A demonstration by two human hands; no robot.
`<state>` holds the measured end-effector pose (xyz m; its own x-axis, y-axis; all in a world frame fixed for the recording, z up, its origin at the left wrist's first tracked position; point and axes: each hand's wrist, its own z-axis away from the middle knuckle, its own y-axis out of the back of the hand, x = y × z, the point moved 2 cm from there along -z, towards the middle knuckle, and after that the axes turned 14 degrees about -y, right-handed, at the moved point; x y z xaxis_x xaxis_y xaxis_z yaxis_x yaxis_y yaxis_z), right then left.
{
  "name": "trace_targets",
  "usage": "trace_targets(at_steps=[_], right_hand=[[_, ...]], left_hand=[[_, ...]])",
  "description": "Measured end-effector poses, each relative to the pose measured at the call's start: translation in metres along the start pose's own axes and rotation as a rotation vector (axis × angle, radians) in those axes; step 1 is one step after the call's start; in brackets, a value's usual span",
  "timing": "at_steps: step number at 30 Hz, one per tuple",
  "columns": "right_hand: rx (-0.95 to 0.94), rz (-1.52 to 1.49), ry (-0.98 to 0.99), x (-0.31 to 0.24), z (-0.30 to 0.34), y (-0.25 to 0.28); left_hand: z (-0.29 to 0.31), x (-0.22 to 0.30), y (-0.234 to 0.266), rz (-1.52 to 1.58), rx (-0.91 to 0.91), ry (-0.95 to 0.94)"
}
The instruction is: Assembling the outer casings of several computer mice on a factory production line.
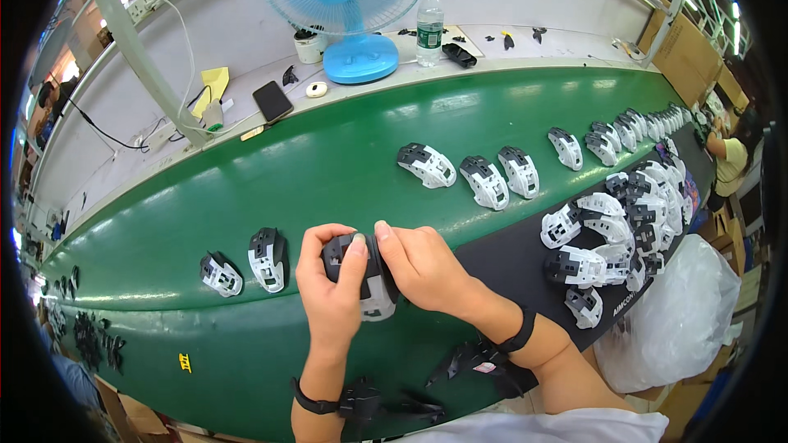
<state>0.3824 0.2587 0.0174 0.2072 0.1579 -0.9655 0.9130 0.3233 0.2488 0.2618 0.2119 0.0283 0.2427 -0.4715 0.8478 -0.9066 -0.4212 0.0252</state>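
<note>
Both my hands hold one black and white computer mouse shell [379, 299] above the green belt. My left hand [332, 283] wraps round its left side, the thumb lying on the black top. Against the upper right edge presses my right hand [419, 262], its thumb and fingers closed; part of the shell is hidden behind it. To the left, two similar shells, a black-topped one [267, 260] and a smaller-looking one [221, 274], rest on the belt. Beyond my right hand stand three more, among them a white shell [485, 182].
A black mat [509, 258] at the right bears a pile of shells [603, 234]. Black parts [480, 358] lie near my forearms, a yellow piece [185, 363] at the left. The back ledge holds a blue fan [361, 57], bottle [429, 29] and phone [272, 102]. Another person [730, 152] sits far right.
</note>
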Motion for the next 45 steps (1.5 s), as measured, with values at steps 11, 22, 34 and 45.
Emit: trace_targets(at_steps=[11,22,34,45], right_hand=[[-0.001,-0.287,0.008,0.014,0.001,-0.008],[0.003,-0.283,0.145,0.014,0.009,-0.010],[-0.138,-0.765,-0.150,0.019,0.003,-0.005],[0.135,-0.520,0.068,0.032,0.007,0.002]], left_hand=[[0.009,0.001,-0.013,0.236,0.096,0.215],[0.011,0.014,-0.014,0.330,0.119,0.358],[0.007,-0.008,-0.024,0.491,0.266,0.331],[0.007,-0.014,-0.040,0.571,0.393,0.334]])
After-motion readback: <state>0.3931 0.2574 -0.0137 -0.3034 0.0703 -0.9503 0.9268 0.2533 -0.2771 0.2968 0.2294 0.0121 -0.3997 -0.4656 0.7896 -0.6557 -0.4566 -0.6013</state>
